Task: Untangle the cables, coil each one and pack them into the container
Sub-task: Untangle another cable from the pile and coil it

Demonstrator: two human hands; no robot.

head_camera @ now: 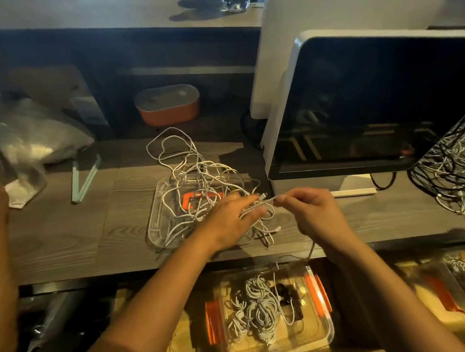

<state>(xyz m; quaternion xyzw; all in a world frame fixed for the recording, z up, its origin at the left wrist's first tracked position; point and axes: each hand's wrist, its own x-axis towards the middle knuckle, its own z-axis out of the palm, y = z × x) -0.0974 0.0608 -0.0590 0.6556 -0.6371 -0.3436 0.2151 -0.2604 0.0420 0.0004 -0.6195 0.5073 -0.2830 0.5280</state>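
Note:
A tangle of white cables [198, 175] lies on a clear lid [157, 207] with an orange clasp on the dark wooden desk. My left hand [234, 216] reaches into the tangle with its fingers spread among the strands. My right hand [309, 212] pinches the plug end of one white cable [268, 199], which runs to the left hand. Below the desk edge stands a clear container [321, 333] with orange clips, holding several coiled white cables [258, 307] and a black one.
A white-framed monitor [371, 107] stands at the right, and another heap of black and white cables [454, 167] lies beside it. An orange box [167, 109] sits at the back. Plastic bags [25, 145] and a pale green strip [85, 176] lie at the left.

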